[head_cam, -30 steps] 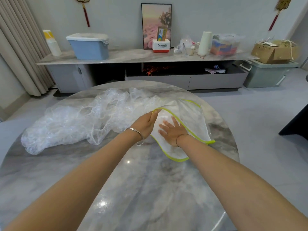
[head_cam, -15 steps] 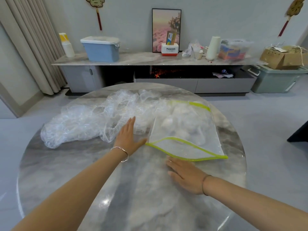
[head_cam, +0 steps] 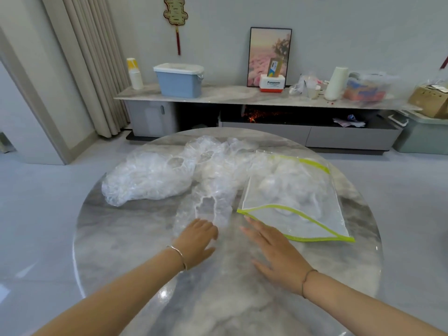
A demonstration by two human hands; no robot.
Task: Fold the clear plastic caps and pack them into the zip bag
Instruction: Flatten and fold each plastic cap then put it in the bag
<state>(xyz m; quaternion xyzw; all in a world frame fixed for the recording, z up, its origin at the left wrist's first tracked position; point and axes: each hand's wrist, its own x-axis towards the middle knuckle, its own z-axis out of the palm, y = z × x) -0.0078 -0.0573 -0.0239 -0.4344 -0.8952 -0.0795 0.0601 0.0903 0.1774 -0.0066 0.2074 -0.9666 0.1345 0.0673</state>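
Two hands over marble table (head_cam: pixel 121 226) | left hand (head_cam: pixel 197 238): fingers curled on near edge of one clear plastic cap (head_cam: pixel 206 207), beside the cap pile (head_cam: pixel 150 180) | right hand (head_cam: pixel 274 248): flat, fingers straight, holding nothing, just beside zip bag (head_cam: pixel 293 200), its green-edged mouth open

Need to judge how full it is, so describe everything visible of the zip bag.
The zip bag is clear plastic with lime-green trim, lying on the round marble table right of the loose clear caps. Its mouth gapes toward the person; crumpled packed caps sit inside. The right hand lies open by the mouth's left corner; contact is unclear.
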